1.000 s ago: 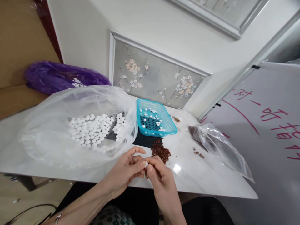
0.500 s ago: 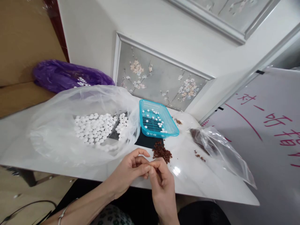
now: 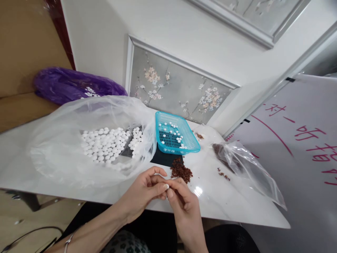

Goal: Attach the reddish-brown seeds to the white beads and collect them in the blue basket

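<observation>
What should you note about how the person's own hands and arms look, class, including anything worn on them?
Both the left hand and the right hand are bare, with no gloves or rings visible. A thin, silver-coloured bangle circles the left forearm. No sleeve shows on either arm within the picture.

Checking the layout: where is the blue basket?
In the head view, the blue basket sits just right of centre, beside the cloudy bag, beyond the brown pile.
</observation>
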`<state>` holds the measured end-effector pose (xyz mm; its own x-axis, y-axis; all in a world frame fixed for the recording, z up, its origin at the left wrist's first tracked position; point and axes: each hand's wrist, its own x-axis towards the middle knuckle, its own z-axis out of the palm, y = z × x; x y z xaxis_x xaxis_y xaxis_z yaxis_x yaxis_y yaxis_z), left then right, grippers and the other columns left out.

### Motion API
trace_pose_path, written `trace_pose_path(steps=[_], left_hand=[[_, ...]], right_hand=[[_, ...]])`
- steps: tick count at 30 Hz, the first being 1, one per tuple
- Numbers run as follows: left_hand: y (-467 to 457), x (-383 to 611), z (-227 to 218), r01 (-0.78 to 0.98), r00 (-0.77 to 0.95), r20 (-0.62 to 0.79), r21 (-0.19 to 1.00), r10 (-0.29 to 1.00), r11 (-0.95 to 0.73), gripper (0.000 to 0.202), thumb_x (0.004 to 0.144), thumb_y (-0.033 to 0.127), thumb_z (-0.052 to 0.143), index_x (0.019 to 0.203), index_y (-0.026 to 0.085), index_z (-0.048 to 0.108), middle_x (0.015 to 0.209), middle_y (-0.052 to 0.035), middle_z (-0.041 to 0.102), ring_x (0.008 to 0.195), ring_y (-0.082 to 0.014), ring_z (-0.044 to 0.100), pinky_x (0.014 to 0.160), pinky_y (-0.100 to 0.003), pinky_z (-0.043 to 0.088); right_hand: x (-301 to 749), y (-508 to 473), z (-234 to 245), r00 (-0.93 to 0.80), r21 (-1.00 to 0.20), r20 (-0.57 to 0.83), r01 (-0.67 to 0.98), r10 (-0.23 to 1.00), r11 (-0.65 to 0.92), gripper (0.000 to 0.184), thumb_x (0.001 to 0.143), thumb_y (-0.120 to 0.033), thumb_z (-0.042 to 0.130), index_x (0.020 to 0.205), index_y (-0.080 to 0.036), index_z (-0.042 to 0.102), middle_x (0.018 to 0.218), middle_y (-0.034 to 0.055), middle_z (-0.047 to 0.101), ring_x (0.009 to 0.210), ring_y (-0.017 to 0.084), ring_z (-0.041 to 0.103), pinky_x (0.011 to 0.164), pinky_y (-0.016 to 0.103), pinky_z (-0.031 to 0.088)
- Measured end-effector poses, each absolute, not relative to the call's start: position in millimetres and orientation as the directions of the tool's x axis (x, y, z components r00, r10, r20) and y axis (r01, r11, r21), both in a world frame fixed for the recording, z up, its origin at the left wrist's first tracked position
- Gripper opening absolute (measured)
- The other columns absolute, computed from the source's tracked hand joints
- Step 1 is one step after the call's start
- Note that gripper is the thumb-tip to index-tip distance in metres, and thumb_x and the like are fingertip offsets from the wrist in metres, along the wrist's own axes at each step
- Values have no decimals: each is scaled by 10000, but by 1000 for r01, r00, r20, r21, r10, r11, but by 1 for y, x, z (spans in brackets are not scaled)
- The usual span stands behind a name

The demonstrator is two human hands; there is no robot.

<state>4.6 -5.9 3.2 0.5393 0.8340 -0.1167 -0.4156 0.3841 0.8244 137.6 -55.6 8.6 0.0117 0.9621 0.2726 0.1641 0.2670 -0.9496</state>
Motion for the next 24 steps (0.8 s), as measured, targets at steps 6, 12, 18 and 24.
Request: trace_pose_path(steps=[6, 12, 18, 24], left_hand=[[-6, 5, 0, -403, 534, -79, 851, 842, 336, 227, 745, 216, 703, 916, 189, 556, 675, 44, 596, 596, -71, 503, 635, -217, 388], [-5, 5, -2, -354, 533, -64, 889, 844, 291, 208, 762, 230, 683, 912, 193, 544, 686, 35, 611, 610, -84, 509, 642, -227, 391], [-7, 6, 6, -299, 477, -74, 923, 876, 241, 143, 770, 271, 668, 865, 191, 596, 675, 35, 578, 647, -98, 518, 663, -229, 411], [19, 16, 36, -92, 284, 112, 992, 952, -89, 152, 760, 297, 645, 857, 181, 666, 792, -22, 668, 770, -178, 597, 752, -298, 460]], right_hand=[[134, -56, 6, 66, -914, 335, 265, 940, 307, 185, 925, -211, 452, 925, -214, 636, 787, 11, 521, 748, 153, 537, 675, 270, 442], [130, -59, 3, 93, -869, 373, 384, 923, 313, 156, 915, -192, 449, 826, -206, 576, 760, 4, 515, 711, 149, 522, 659, 266, 430], [154, -52, -1, 135, -901, 292, 371, 947, 225, 271, 917, -262, 459, 1171, -208, 535, 862, 21, 579, 803, 158, 572, 742, 280, 471], [198, -44, -19, 318, -809, 325, 582, 891, 87, 248, 893, -300, 457, 999, -176, 644, 939, 76, 656, 862, 203, 611, 768, 320, 482]])
